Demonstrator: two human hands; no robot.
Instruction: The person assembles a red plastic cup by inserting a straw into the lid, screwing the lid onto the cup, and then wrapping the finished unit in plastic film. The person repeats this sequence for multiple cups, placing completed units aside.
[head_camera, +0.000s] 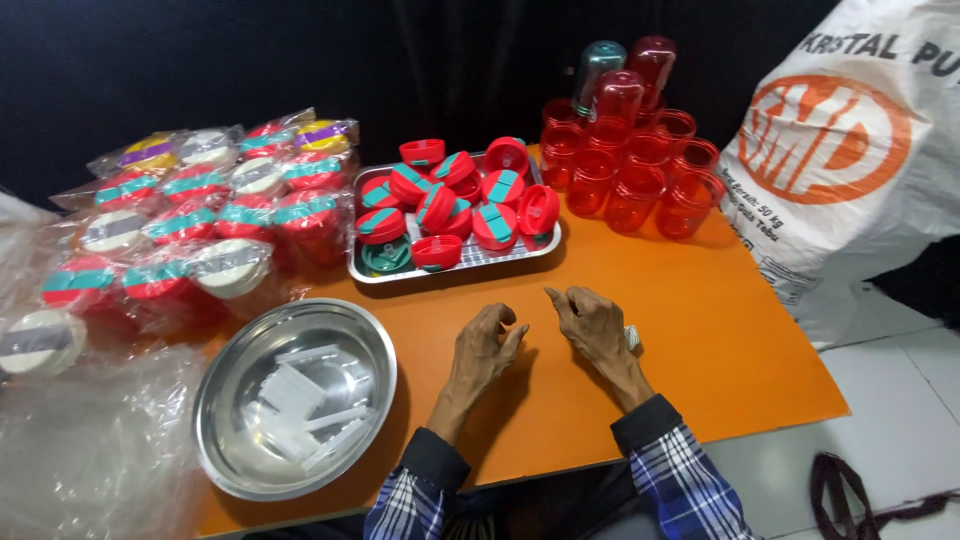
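My left hand (486, 345) and my right hand (592, 325) rest side by side on the orange table (700, 300), fingers loosely curled and holding nothing. A ring shows on the right hand. Just beyond them stands a metal tray (455, 268) heaped with red lids (495, 222) that have teal flaps. To the left of my left hand sits a round steel bowl (230, 440) with several white plastic strips (300, 400) in it.
Red clear cups (630, 165) stand in rows at the back right, some stacked upside down. Bagged lidded containers (190, 225) pile up on the left over clear plastic wrap (90, 450). A large white sack (850, 160) leans at the right; white tiled floor lies below it.
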